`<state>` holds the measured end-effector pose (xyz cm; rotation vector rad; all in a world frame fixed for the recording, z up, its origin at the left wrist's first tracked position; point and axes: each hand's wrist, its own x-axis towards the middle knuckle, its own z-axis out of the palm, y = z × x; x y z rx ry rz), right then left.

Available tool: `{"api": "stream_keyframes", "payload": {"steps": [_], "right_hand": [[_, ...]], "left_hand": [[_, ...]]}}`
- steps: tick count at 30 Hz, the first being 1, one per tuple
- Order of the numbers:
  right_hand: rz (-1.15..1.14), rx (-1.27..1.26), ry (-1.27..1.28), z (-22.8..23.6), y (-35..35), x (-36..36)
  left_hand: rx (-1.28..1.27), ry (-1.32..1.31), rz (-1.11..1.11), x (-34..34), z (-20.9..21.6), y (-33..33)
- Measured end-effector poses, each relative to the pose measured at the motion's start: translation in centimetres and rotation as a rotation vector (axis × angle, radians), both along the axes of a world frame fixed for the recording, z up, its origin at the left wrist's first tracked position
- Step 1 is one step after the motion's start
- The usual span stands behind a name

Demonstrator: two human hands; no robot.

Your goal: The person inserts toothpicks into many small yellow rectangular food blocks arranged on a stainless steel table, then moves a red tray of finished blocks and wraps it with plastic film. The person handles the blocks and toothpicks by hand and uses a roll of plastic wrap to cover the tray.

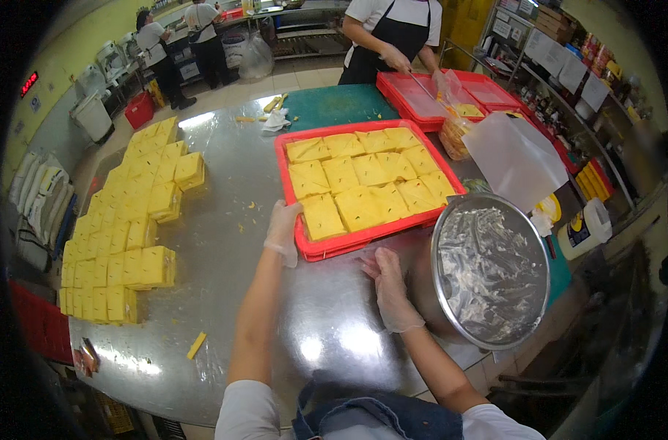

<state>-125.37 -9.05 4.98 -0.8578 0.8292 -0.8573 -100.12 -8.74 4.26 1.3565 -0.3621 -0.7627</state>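
A red tray [376, 238] lies on the steel table with rows of square yellow sandwiches [371, 169] in it, each with a small dark stick or fleck on top. My left hand [281, 229], in a clear plastic glove, grips the tray by its near left side; part of its fingers is hidden at the rim. My gloved right hand [394, 292] is just off the tray's near edge, palm turned inward and fingers stretched out, holding nothing. Right beside it stands a big steel bowl [438, 293], tilted toward me, smeared inside with a white spread.
Stacked yellow sandwiches [121, 235] fill the table's left side. A yellow strip [196, 345] lies near the front edge. Beyond the tray is a green board [334, 106]; a co-worker [393, 44] handles another red tray [415, 103]. A translucent sheet [514, 158] and white tub [585, 229] are at right.
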Motion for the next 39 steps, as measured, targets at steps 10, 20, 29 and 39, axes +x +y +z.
{"api": "stream_keyframes", "payload": {"steps": [10,20,29,39], "right_hand": [[-0.034,0.007,0.117,2.8,4.3,-1.2],[0.468,-0.036,-0.078,2.3,9.5,-4.6],[0.683,-0.859,0.309,1.5,9.1,-2.6],[0.442,-0.179,0.433,4.4,10.1,-2.5]], "left_hand": [[-0.043,0.070,0.127,-10.5,5.4,18.8],[0.231,0.048,-0.140,-20.3,3.6,37.9],[0.444,-0.700,0.470,-0.3,3.5,36.4],[0.207,-0.194,0.234,-1.8,-0.1,33.5]]}}
